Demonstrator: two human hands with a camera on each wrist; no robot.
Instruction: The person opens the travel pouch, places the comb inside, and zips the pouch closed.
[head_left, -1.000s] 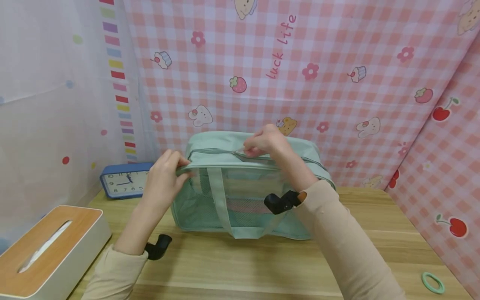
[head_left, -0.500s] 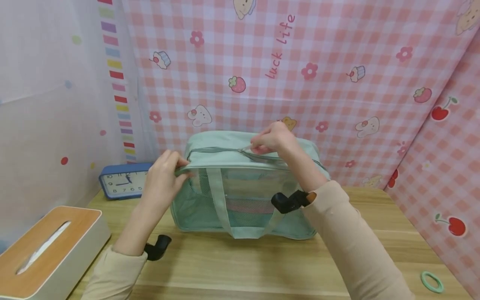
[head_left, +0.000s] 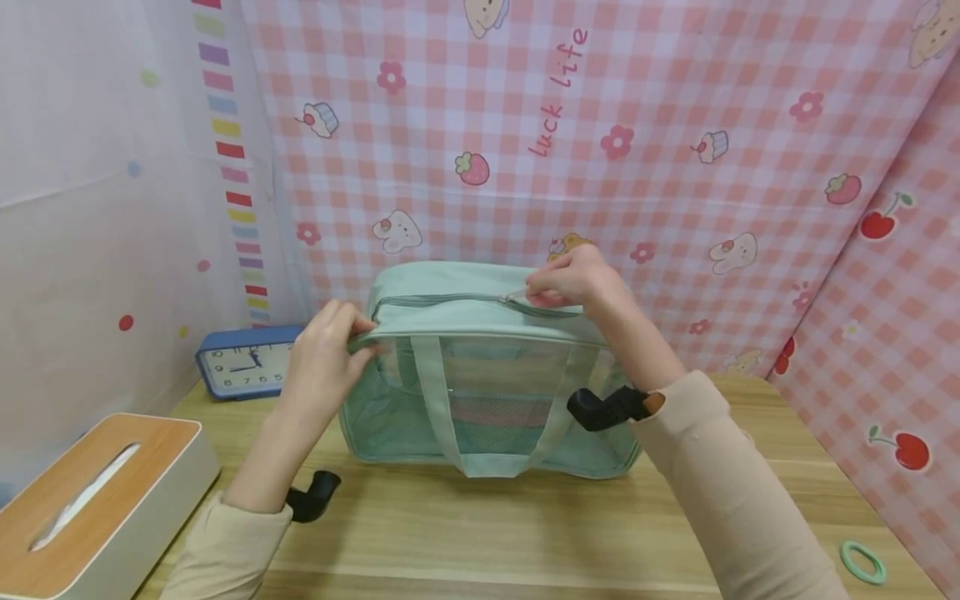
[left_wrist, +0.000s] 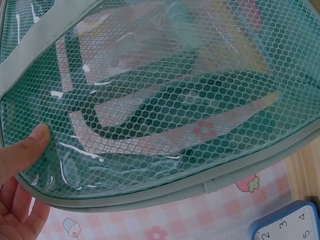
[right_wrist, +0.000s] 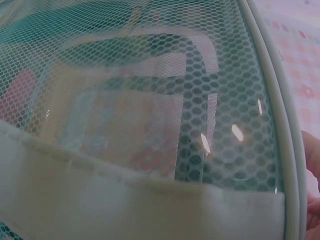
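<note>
A mint-green bag (head_left: 510, 383) with clear and mesh panels stands upright on the table. My left hand (head_left: 324, 350) grips its upper left corner; in the left wrist view the thumb (left_wrist: 35, 142) lies on the mesh side, with the fingers behind the edge. Along the top runs a zipper (head_left: 442, 300). My right hand (head_left: 573, 279) pinches the zipper pull (head_left: 516, 295). Left of the slider the zipper looks closed, while a gap shows to its right. The handle strap (head_left: 435, 392) hangs down the front. Through the panel a pinkish content shows, partly veiled by mesh.
A blue clock (head_left: 247, 362) stands behind my left forearm. At the front left is a tissue box (head_left: 161, 500) with a wooden lid. A green ring (head_left: 862, 562) lies at the right front of the wooden table (head_left: 480, 533). Checked cloth (head_left: 675, 192) hangs behind the bag.
My right hand has moved to the right along the bag's top, drawing the zipper pull with it. The gap in the zipper is shorter. My left hand keeps its hold on the corner.
</note>
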